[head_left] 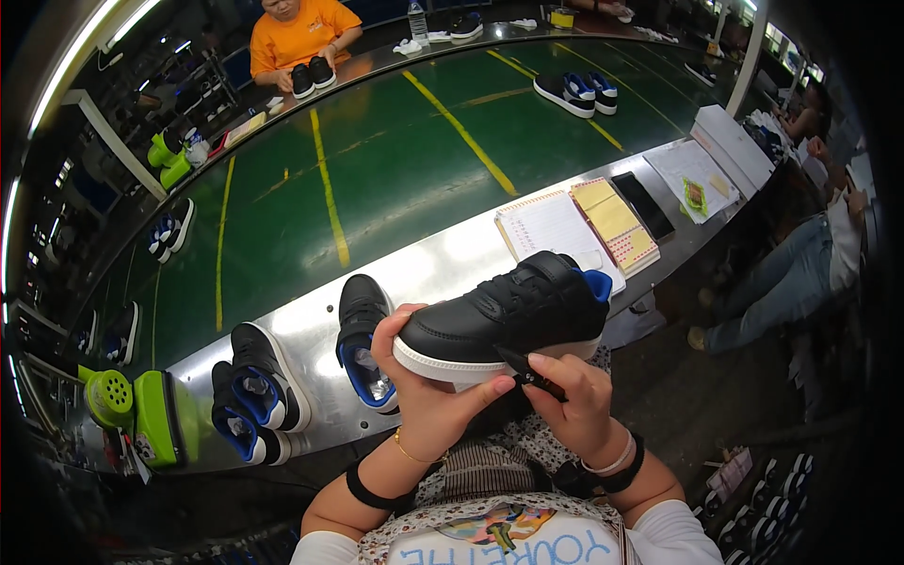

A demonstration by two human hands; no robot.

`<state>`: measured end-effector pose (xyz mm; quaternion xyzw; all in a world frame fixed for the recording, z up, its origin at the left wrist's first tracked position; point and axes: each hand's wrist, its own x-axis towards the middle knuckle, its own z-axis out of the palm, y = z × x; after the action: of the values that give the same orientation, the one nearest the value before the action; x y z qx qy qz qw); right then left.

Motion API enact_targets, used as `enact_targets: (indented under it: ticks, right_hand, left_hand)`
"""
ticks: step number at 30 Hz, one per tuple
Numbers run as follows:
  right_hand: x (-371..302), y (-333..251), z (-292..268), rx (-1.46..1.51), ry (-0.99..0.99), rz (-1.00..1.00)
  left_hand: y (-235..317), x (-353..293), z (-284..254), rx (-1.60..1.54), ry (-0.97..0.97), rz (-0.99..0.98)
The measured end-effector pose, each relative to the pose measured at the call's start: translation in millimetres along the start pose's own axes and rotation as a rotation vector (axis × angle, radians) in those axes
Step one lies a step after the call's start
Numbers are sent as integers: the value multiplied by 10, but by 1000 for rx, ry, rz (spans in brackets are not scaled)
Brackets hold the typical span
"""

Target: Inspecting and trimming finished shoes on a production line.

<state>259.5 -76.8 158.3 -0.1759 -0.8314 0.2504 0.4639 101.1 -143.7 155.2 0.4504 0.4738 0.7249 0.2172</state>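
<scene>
A black sneaker (490,315) with a white sole and blue lining is held up over the metal ledge, toe to the left. My left hand (428,400) is closed around its toe end, with the thumb under the sole. In my right hand (579,400), a slim black pen-like tool (529,369) is pinched, its tip against the shoe's side just above the sole. Left of my hands, a single matching sneaker (363,320) stands on the ledge. Farther left is a pair of black sneakers (268,363) with blue linings.
A green conveyor belt (377,179) with yellow lines carries more shoes (576,92). On the metal ledge (443,273) lie an open notebook (541,226), a black phone (642,204) and a green device (155,414). Across the belt, a person in orange (301,42) handles shoes.
</scene>
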Motion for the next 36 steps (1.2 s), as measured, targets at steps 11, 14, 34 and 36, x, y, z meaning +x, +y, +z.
enact_targets:
  ticks: [11, 14, 34, 36]
  right_hand:
    - [15, -55, -27, 92, -30, 94]
    - [-2, 23, -73, -8, 97, 96]
    - [-7, 790, -108, 1608, -525, 770]
    - [-35, 431, -233, 1707, -552, 790]
  left_hand:
    - [16, 11, 11, -34, -7, -22]
    - [3, 4, -23, -119, 20, -152]
    - [-83, 103, -309, -499, -155, -260]
    - [-133, 116, -204, -508, -269, -221]
